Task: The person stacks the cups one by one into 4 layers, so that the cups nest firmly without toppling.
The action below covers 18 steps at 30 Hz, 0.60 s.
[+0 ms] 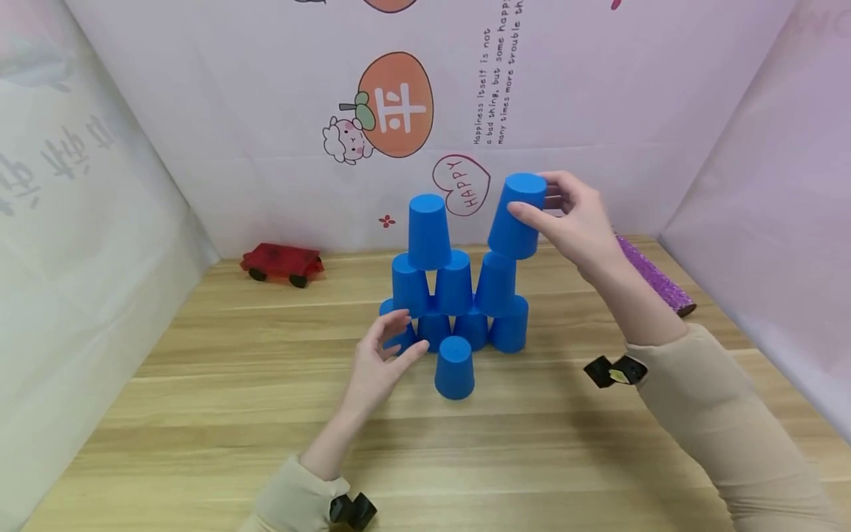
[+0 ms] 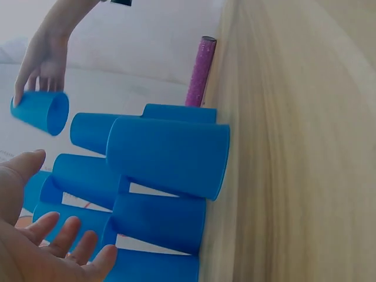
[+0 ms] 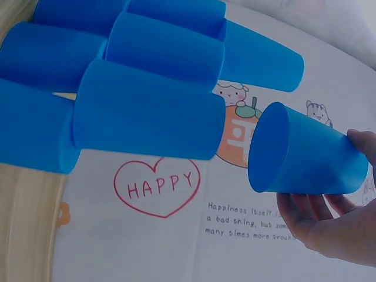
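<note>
Between the thumb and fingers of my right hand (image 1: 575, 218) is a blue cup (image 1: 518, 218), mouth down and slightly tilted, above the right side of a stack. In the right wrist view the held cup (image 3: 308, 153) is apart from the stacked ones. The stack has a bottom row of several upside-down cups, a middle row of three, including a right cup (image 1: 497, 284), and one top cup (image 1: 428, 233) at the left. My left hand (image 1: 382, 362), fingers spread and holding nothing, is near the stack's lower left. A single upside-down cup (image 1: 455, 369) stands in front.
A red toy car (image 1: 282, 264) sits at the back left of the wooden table (image 1: 199, 414). A purple glittery tube (image 1: 654, 277) lies at the right, partly behind my right forearm. A printed white sheet (image 1: 266, 148) rises behind the stack.
</note>
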Each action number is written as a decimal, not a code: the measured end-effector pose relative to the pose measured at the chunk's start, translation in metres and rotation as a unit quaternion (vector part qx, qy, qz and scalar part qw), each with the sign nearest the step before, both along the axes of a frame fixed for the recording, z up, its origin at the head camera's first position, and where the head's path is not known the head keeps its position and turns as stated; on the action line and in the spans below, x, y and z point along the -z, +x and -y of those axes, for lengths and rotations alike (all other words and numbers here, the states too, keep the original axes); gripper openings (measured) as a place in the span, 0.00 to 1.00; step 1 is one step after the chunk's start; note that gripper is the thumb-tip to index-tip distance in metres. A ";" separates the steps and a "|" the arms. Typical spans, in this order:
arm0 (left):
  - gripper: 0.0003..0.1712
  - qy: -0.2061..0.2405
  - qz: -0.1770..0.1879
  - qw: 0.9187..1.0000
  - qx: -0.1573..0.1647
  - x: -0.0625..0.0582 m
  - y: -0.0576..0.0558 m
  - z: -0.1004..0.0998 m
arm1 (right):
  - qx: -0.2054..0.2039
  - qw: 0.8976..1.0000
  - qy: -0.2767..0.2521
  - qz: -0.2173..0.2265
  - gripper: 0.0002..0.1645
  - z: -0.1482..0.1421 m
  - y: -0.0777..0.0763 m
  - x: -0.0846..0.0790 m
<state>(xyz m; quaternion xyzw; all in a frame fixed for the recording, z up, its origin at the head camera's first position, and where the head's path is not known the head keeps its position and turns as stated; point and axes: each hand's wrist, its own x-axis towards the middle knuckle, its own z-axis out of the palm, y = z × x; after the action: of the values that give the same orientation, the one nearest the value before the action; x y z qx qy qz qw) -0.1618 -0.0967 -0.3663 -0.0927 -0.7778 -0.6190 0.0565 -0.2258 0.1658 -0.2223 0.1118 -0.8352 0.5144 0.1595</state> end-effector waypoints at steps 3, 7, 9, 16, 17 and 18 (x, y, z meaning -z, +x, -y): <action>0.35 -0.010 0.009 1.000 0.010 0.003 0.002 -0.005 | -0.013 1.000 0.003 0.006 0.34 0.009 -0.008 0.003; 0.38 -0.029 0.027 0.999 0.035 0.008 0.002 -0.010 | -0.017 1.000 0.017 0.016 0.36 0.019 -0.016 0.009; 0.39 -0.038 0.037 0.997 0.049 0.011 0.002 -0.013 | -0.020 0.999 0.025 0.020 0.36 0.023 -0.019 0.013; 0.41 -0.048 0.048 0.994 0.084 0.016 0.004 -0.021 | -0.030 0.999 0.024 0.028 0.36 0.029 -0.024 0.022; 0.41 -0.048 0.049 0.994 0.087 0.017 0.004 -0.022 | -0.031 0.999 0.023 0.029 0.36 0.030 -0.025 0.022; 0.41 -0.049 0.051 0.993 0.090 0.017 0.005 -0.023 | -0.031 0.999 0.023 0.031 0.36 0.030 -0.025 0.023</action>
<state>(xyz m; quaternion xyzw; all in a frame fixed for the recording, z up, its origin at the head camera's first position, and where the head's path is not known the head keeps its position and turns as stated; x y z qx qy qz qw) -0.1571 -0.0740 -0.3833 -0.1332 -0.7974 -0.5870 -0.0434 -0.2510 0.1356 -0.2449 0.1257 -0.8472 0.5032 0.1150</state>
